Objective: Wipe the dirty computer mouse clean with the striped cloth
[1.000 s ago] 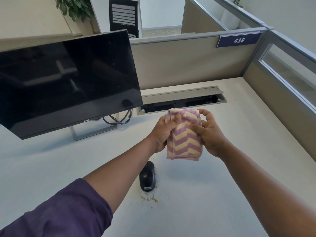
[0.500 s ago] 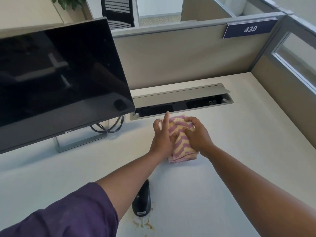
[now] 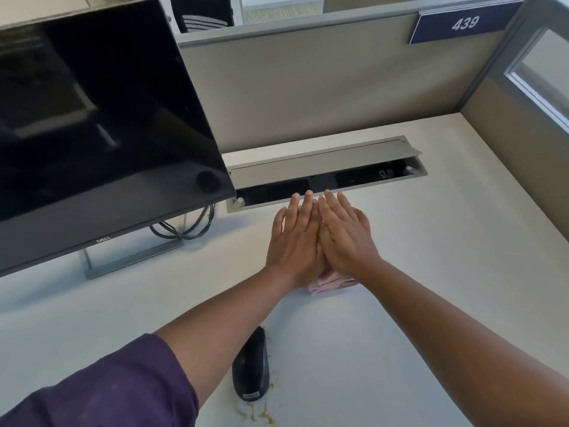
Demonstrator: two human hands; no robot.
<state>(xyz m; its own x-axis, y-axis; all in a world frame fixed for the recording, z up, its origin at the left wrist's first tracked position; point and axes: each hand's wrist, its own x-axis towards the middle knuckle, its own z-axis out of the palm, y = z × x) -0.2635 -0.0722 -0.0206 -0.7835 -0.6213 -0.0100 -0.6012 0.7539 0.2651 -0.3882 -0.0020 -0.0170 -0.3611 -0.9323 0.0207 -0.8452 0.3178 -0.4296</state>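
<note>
While brown specks (image 3: 255,416) are lying scattered on the white worktop (image 3: 400,303) near its front edge, the dark computer mouse (image 3: 251,371) is sitting right at them, its tail end touching the stain and its nose pointing toward the back of the worktop. A small label is showing on the mouse's near end, but its lettering is too small to read. A purple sleeve (image 3: 101,386) is covering the left upper arm at the front left corner of the view. Further in, toward the middle of the worktop, both hands are lying flat, side by side and touching, fingers stretched out toward the back. The left hand (image 3: 294,238) and the right hand (image 3: 346,238) are pressing palm-down on the striped cloth (image 3: 331,280), gripping nothing; only a folded pink edge of the cloth is peeking out beneath the wrists. The cloth is lying well apart from the mouse. Just beyond the fingertips, an open grey cable tray (image 3: 326,171) is running along the back edge of the worktop. At the back left, a black monitor (image 3: 92,124) is standing on a grey stand, showing "DELL" on its lower bezel, with dark cables (image 3: 181,229) looping behind it. On the partition (image 3: 308,87) at the back, a blue sign (image 3: 463,24) is reading "439".
</note>
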